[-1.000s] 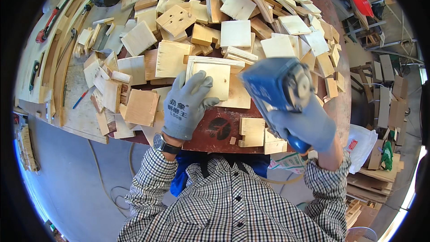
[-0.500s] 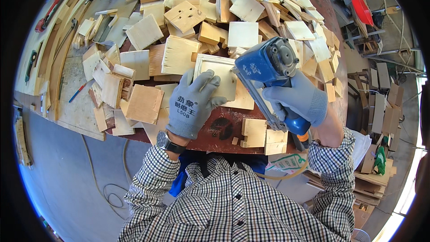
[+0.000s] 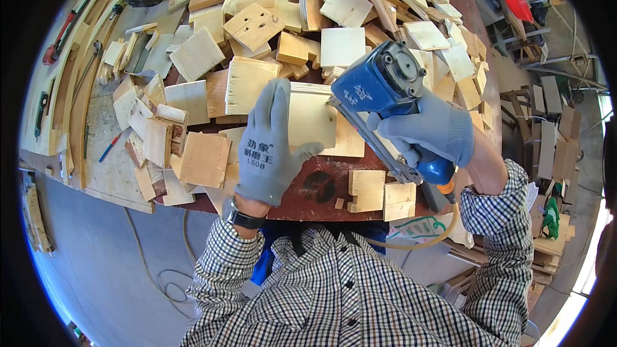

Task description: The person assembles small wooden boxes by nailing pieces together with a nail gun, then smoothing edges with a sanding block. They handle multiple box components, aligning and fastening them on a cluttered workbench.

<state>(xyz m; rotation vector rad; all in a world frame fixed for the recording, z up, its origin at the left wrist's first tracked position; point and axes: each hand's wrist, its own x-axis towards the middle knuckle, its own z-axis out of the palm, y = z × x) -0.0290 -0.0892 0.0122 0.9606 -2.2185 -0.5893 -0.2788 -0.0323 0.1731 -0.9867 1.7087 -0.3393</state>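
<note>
A blue pneumatic nail gun (image 3: 373, 87) is in my gloved right hand (image 3: 432, 132), with the fingers wrapped round its handle. The tool's nose end lies beside the right edge of a pale square wooden block (image 3: 312, 119) in front of me. My left hand (image 3: 268, 144), in a grey glove, rests flat along that block's left side, fingers stretched together and thumb out toward its lower edge. Beneath the block, another wooden piece (image 3: 347, 141) shows at the lower right. Whether the nose touches the wood I cannot tell.
Square wood blocks (image 3: 346, 6) lie heaped across the far side of the dark red table (image 3: 292, 193). Two notched pieces (image 3: 367, 191) sit near its front edge. Long strips and hand tools (image 3: 42, 112) lie at left. An air hose (image 3: 411, 244) hangs below the edge.
My left hand has straightened from curled over the block to lying flat along its left side. The block now sits flatter and squarer. The nail gun stays at its right edge.
</note>
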